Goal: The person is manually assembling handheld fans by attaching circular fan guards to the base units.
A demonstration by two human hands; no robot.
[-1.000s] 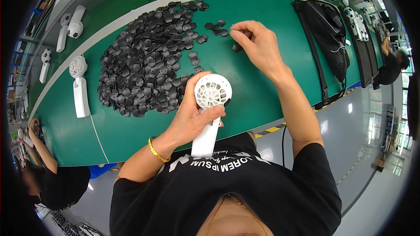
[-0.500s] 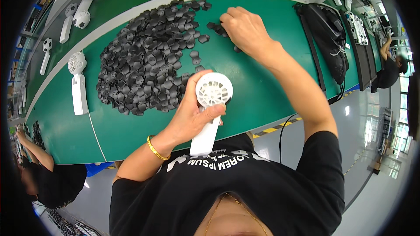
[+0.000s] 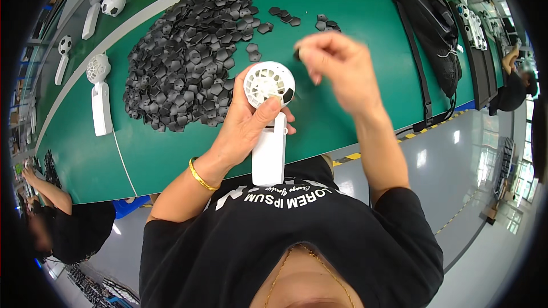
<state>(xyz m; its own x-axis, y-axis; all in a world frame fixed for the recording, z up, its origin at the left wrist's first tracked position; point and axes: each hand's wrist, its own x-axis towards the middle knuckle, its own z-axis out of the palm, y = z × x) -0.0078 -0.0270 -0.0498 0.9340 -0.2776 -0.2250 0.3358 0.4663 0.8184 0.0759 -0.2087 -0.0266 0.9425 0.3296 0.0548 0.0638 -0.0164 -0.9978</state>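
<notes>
My left hand (image 3: 242, 120) is wrapped round a white handheld fan (image 3: 269, 157), its round slotted head facing up and its handle pointing toward my body. One black pentagon patch sits on the right edge of the fan's head. To the right of the fan, my right hand (image 3: 339, 65) hovers above the table, a little blurred, its thumb and finger pinched on a small black piece (image 3: 297, 54), apparently another pentagon patch. Beyond that hand lie a few loose black pentagon pieces (image 3: 326, 24). A big heap of the same pieces (image 3: 182, 63) spreads left of the fan.
The green table (image 3: 154, 162) has a raised pale rim (image 3: 154, 14) along its far side. Another white fan (image 3: 101, 108) lies at the left, and several ball-headed fans stand beyond the rim. A black bag (image 3: 431, 40) rests at the right. People work at both sides.
My right hand has drawn back from the far loose pieces toward the fan, with a black piece in its fingertips. My left hand has turned the fan, and its black patch now shows more.
</notes>
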